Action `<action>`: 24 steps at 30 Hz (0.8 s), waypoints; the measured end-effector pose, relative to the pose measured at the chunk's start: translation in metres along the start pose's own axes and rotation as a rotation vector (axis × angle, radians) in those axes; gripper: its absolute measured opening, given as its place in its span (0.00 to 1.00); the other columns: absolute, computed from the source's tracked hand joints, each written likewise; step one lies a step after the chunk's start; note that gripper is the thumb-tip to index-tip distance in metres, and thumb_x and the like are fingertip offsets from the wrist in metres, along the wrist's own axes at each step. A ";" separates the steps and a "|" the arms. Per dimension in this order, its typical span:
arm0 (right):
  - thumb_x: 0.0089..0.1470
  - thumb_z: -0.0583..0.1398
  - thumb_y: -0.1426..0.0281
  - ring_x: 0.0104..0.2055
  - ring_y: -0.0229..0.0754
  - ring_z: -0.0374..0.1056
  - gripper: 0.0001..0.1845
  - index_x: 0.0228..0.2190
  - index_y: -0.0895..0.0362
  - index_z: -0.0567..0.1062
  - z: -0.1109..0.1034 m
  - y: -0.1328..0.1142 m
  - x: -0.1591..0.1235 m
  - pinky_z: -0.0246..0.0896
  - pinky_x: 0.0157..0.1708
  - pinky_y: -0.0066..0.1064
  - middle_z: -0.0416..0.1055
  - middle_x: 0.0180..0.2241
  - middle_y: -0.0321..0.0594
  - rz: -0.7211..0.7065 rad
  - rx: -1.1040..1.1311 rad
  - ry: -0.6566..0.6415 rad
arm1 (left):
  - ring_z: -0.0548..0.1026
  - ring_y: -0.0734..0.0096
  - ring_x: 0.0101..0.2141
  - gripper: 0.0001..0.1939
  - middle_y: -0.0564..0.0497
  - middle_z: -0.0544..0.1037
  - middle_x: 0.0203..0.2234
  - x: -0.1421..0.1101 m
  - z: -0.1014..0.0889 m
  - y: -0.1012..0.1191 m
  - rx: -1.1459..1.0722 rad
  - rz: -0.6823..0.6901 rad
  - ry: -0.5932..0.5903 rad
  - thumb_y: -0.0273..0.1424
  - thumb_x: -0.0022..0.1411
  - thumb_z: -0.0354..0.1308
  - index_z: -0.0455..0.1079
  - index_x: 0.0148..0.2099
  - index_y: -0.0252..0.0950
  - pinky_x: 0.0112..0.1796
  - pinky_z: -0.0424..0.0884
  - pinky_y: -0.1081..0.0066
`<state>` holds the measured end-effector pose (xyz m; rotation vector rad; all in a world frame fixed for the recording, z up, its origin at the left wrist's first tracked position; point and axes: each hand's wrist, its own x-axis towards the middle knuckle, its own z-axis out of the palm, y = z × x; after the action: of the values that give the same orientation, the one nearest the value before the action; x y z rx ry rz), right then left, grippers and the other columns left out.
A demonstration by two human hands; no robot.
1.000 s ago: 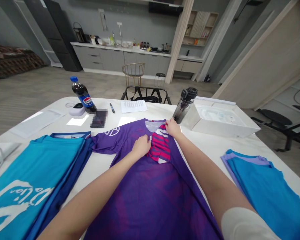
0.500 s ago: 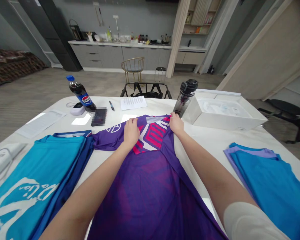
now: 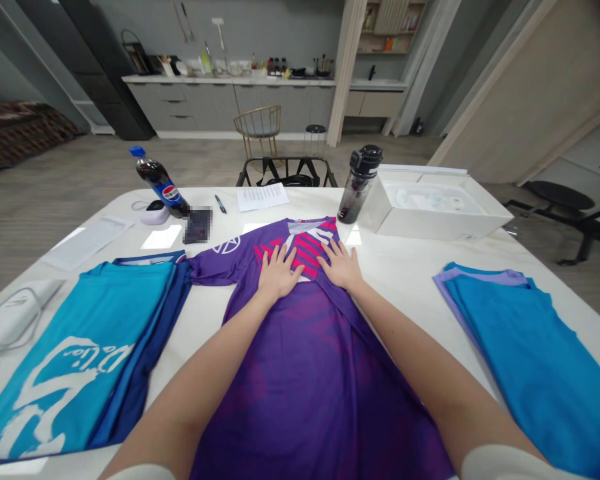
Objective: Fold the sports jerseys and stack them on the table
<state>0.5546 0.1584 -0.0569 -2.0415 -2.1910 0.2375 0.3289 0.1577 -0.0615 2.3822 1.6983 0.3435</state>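
A purple jersey (image 3: 305, 360) lies spread down the middle of the white table (image 3: 405, 273), its right sleeve folded in so a pink, white and purple striped patch (image 3: 307, 250) shows near the collar. My left hand (image 3: 277, 273) rests flat on the shirt just left of that patch, fingers spread and holding nothing. My right hand (image 3: 341, 265) lies flat on the right side of the patch, fingers also stretched out. The jersey's left sleeve (image 3: 217, 261) still sticks out to the left.
A stack of blue shirts (image 3: 75, 353) lies at the left, another blue and lilac stack (image 3: 525, 347) at the right. Behind stand a cola bottle (image 3: 160, 188), a dark drinking bottle (image 3: 359, 183), a white box (image 3: 435, 210), a pen (image 3: 221, 203) and papers (image 3: 263, 197).
Both hands let go of the folded sleeve near the collar and now press flat on the shirt. The left hand moved left then back toward the centre; the view tilted down slightly.
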 end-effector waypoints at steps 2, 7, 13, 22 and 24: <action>0.70 0.44 0.48 0.75 0.52 0.37 0.34 0.71 0.46 0.53 -0.004 0.001 0.000 0.27 0.69 0.61 0.44 0.74 0.41 -0.012 0.040 -0.027 | 0.45 0.47 0.72 0.36 0.44 0.51 0.73 0.000 -0.002 0.002 -0.011 -0.008 -0.011 0.53 0.71 0.43 0.52 0.75 0.45 0.68 0.40 0.40; 0.69 0.50 0.52 0.73 0.50 0.46 0.31 0.67 0.50 0.62 -0.015 0.007 -0.039 0.36 0.70 0.54 0.52 0.71 0.45 -0.087 0.208 0.000 | 0.44 0.48 0.72 0.36 0.44 0.51 0.73 0.000 -0.003 0.003 -0.013 -0.022 -0.034 0.52 0.71 0.43 0.52 0.75 0.44 0.68 0.39 0.41; 0.65 0.58 0.54 0.63 0.48 0.62 0.29 0.60 0.57 0.71 -0.030 0.017 -0.156 0.55 0.63 0.40 0.67 0.61 0.50 -0.158 0.214 0.078 | 0.54 0.48 0.69 0.30 0.38 0.60 0.69 -0.011 -0.018 0.018 0.046 0.109 0.055 0.44 0.74 0.43 0.58 0.72 0.39 0.66 0.42 0.41; 0.59 0.61 0.61 0.47 0.53 0.71 0.13 0.43 0.53 0.76 -0.063 0.043 -0.313 0.63 0.43 0.41 0.74 0.45 0.47 0.144 -0.040 -0.034 | 0.71 0.59 0.49 0.16 0.43 0.76 0.49 -0.082 -0.013 0.118 0.107 0.770 -0.053 0.28 0.70 0.48 0.74 0.53 0.38 0.51 0.63 0.60; 0.60 0.60 0.63 0.44 0.53 0.72 0.09 0.39 0.54 0.76 -0.065 0.050 -0.336 0.62 0.39 0.40 0.75 0.41 0.47 0.210 -0.089 -0.054 | 0.71 0.60 0.48 0.15 0.44 0.76 0.48 -0.092 -0.011 0.129 0.085 0.803 -0.095 0.26 0.69 0.49 0.75 0.51 0.38 0.50 0.63 0.61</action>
<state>0.6407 -0.1720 -0.0018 -2.3424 -2.0498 0.2235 0.4133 0.0287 -0.0207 2.9842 0.6531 0.2575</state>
